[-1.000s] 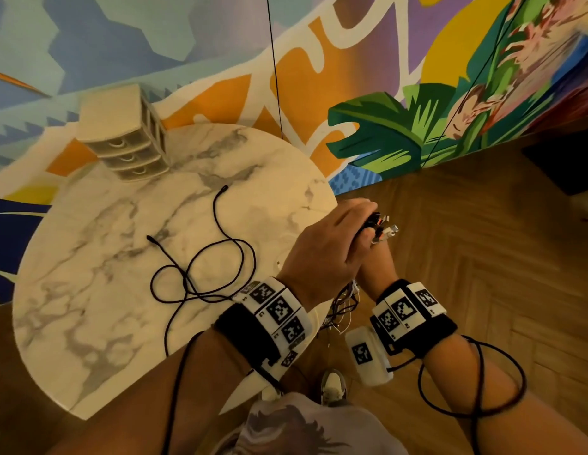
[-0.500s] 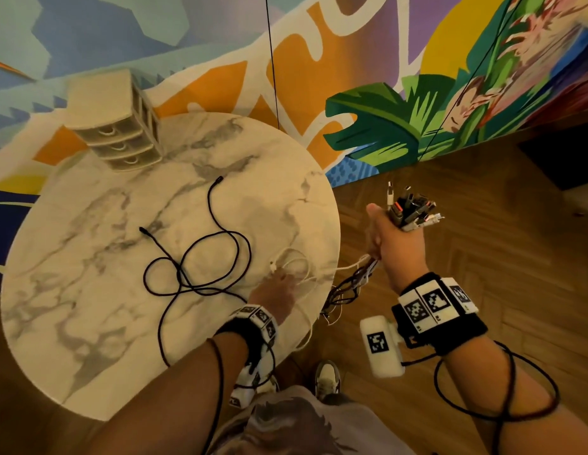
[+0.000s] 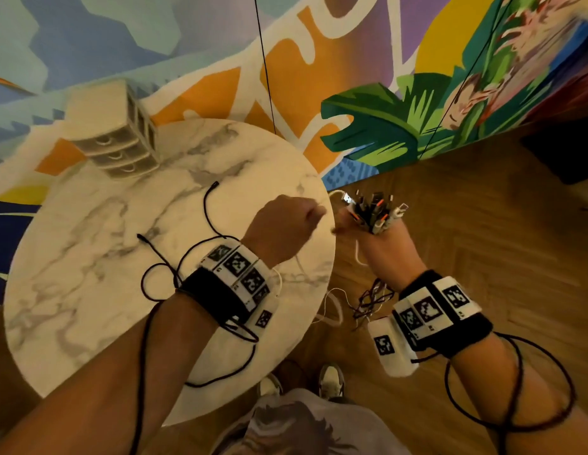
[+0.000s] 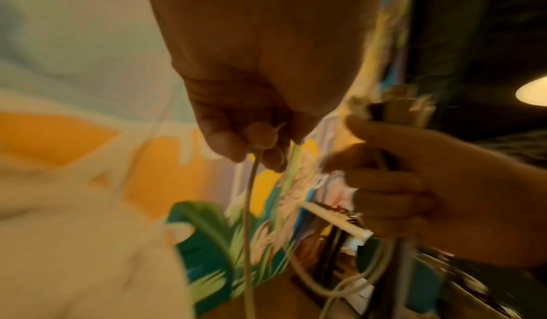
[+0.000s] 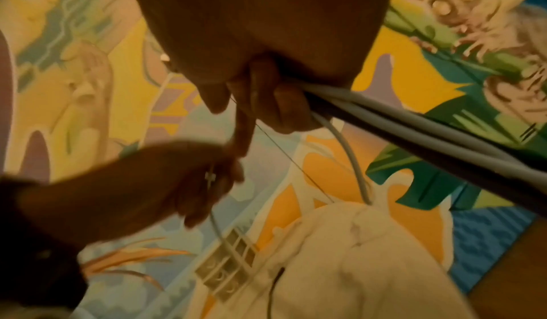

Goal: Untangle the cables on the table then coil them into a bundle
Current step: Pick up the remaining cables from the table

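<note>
My right hand (image 3: 379,236) is off the table's right edge, fist wrapped round a bunch of cable ends (image 3: 373,211) that stick up out of it. The rest of those cables hangs below as a dark tangle (image 3: 371,300). My left hand (image 3: 312,213) hovers over the table's right edge, just left of the bunch, pinching a thin white cable (image 4: 248,207) that drops away beneath it. A white loop (image 3: 339,302) dangles off the table edge. A black cable (image 3: 208,205) lies looped on the marble table (image 3: 89,290), partly hidden by my left wrist.
A small beige drawer unit (image 3: 118,139) stands at the table's far left edge against the painted wall. Wooden floor (image 3: 483,224) lies to the right. My shoes (image 3: 332,379) are below the near edge of the table.
My left hand left the bunch, dropped to the white cable on the table, and has now lifted with it pinched, back beside the right hand. The right hand kept its grip.
</note>
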